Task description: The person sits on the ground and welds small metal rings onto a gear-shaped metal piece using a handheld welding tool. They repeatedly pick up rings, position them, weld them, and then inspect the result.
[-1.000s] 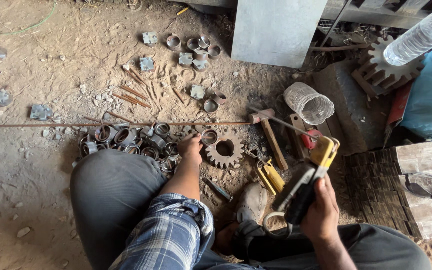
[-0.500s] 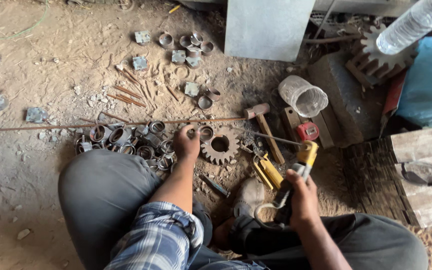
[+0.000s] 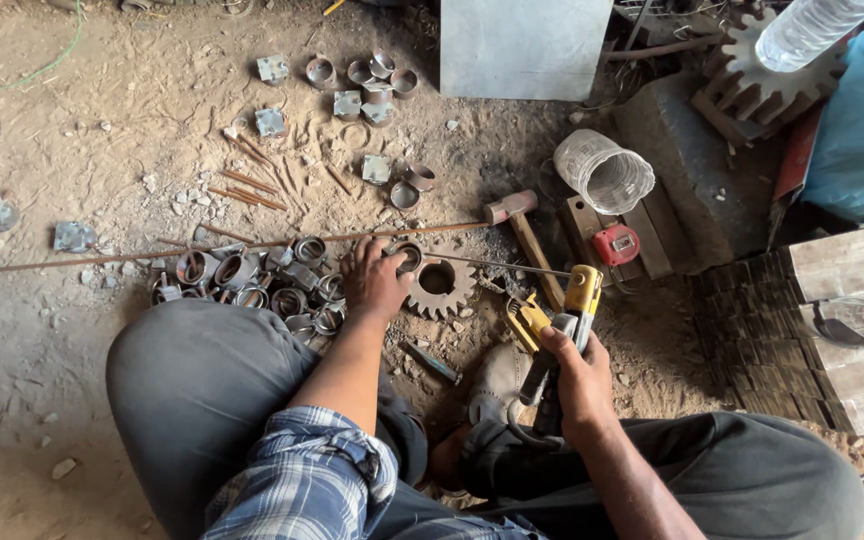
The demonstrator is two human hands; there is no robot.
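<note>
Left hand (image 3: 374, 282) lies spread flat near the middle of the frame, with its fingertips on a small metal ring (image 3: 407, 256). That ring is round, grey and hollow, and it sits just at the upper left edge of a rusty gear wheel (image 3: 439, 285) with teeth all around and a hole in the middle. Right hand (image 3: 577, 375) is lower and to the right, wrapped tight around a yellow and black welding holder (image 3: 564, 318). A thin rod (image 3: 492, 265) runs from the holder toward the ring.

More grey rings (image 3: 252, 285) are piled left of the left hand, close to the person's knee. A hammer (image 3: 522, 235) lies just right of the gear. A long thin bar (image 3: 182, 252) stretches across the dirt to the left. A clear plastic jar (image 3: 604, 172) lies on its side in the upper right, and a red tape measure (image 3: 617, 245) sits below it.
</note>
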